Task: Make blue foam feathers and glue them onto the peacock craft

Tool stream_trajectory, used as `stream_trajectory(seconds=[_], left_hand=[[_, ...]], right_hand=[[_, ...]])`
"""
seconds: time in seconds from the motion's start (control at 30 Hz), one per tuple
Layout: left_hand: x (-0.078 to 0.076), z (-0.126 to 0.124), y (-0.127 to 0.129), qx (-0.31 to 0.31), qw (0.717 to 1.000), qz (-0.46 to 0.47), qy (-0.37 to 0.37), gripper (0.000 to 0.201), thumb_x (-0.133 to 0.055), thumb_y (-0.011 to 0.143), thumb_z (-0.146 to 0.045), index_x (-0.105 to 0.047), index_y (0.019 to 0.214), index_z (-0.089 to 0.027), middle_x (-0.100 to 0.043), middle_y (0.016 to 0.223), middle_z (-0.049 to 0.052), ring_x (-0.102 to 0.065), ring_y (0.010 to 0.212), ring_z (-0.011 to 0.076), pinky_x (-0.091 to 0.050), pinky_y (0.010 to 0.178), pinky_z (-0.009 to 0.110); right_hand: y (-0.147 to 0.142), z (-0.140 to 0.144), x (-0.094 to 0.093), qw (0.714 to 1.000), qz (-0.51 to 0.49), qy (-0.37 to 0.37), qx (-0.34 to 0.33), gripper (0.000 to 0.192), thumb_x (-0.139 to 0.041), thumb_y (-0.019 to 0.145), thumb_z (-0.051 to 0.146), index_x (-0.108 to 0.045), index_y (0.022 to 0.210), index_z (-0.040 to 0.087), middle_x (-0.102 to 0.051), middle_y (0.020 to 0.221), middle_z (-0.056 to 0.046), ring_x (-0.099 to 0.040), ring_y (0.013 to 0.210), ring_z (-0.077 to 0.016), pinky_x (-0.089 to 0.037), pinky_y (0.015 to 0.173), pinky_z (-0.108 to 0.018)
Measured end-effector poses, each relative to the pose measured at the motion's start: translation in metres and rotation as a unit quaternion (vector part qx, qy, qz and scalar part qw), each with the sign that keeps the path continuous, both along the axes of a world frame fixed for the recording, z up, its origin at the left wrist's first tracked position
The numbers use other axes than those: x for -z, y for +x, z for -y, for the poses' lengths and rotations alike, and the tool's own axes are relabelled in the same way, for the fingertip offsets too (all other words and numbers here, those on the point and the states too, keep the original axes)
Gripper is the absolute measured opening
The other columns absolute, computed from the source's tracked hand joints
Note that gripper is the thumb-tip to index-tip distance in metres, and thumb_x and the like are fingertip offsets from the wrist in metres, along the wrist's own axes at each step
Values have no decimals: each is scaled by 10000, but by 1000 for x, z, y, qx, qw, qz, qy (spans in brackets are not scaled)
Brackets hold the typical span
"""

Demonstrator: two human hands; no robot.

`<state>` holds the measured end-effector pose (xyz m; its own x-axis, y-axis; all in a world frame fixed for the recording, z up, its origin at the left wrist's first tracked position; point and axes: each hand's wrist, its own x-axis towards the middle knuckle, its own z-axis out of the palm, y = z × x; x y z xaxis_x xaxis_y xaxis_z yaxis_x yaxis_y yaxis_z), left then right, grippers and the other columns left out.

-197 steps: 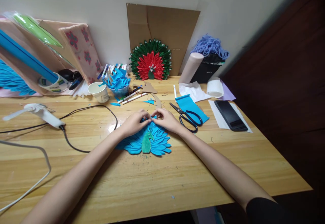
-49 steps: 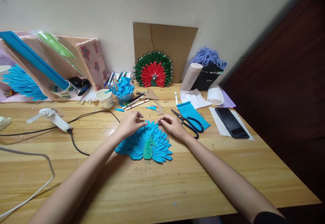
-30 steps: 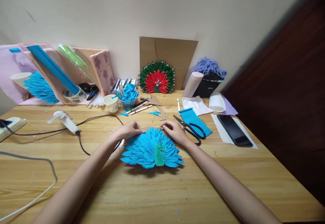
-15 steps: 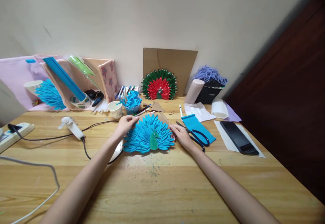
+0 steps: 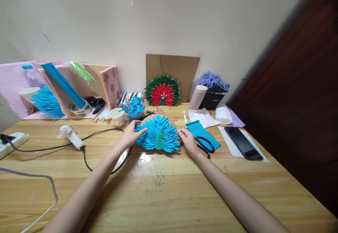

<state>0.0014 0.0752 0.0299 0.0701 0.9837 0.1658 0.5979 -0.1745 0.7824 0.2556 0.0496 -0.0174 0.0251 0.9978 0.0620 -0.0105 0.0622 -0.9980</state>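
Note:
A blue paper peacock (image 5: 150,138) with a green body (image 5: 159,141) is held at the middle of the table, its brown cardboard backing (image 5: 171,121) showing above the feathers. My left hand (image 5: 133,133) grips its left side, thumb over the front feathers and fingers at the back edge. On the opposite side my right hand (image 5: 187,138) pinches the right edge with fingers closed; some fingertips are hidden behind. Close to my right hand, black-handled scissors (image 5: 207,144) lie on a strip of blue crepe paper (image 5: 199,129). Beyond the peacock stands a tub of blue paper pieces (image 5: 134,109).
A white glue gun (image 5: 72,137) with a black cord lies left, near a power strip (image 5: 14,143). A phone (image 5: 243,143) rests on white paper at right. Against the wall stand a red-and-green peacock (image 5: 163,90), a cardboard sheet (image 5: 185,71) and a pink organizer (image 5: 109,85). A paper cup (image 5: 117,117) stands mid-left.
My left hand has shifted from the top edge onto the left side, its thumb now over the feathers. The peacock is raised and tilted slightly; more backing shows. The camera view has shifted slightly.

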Motion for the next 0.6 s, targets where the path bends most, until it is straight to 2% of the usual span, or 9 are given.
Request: stream_trajectory(seconds=[0.13,0.23,0.4,0.6], left_hand=[[1,11,12,32,982,-82,164,577,-631,701,-456,-450,1161,-158,-533,1131,125,-507,1071,262,-410,905,411],[-4,17,23,45,970,-110,212,612,-644,695,-464,-420,1193,-188,-518,1122,109,-500,1066,266,-417,895,426],[-6,15,26,16,977,-100,189,531,-652,709,-378,-434,1155,-188,-521,1096,93,-510,1045,253,-427,877,405],[-1,14,26,22,986,-94,133,444,-637,721,-328,-473,1109,-187,-529,1059,85,-519,1012,243,-422,869,382]], right_hand=[[-2,3,-3,998,18,-3,-55,336,-595,722,509,-533,706,179,-516,570,35,-520,447,-108,-409,438,-224],[-6,8,-4,996,25,-9,-86,333,-584,735,509,-532,718,180,-519,586,36,-525,449,-104,-416,438,-222],[-13,14,-5,994,3,-18,-109,308,-573,755,489,-533,751,184,-529,590,38,-517,453,-97,-423,443,-215],[-17,17,-3,993,-13,-32,-113,277,-578,754,469,-555,775,194,-541,587,34,-514,474,-109,-437,475,-231]])
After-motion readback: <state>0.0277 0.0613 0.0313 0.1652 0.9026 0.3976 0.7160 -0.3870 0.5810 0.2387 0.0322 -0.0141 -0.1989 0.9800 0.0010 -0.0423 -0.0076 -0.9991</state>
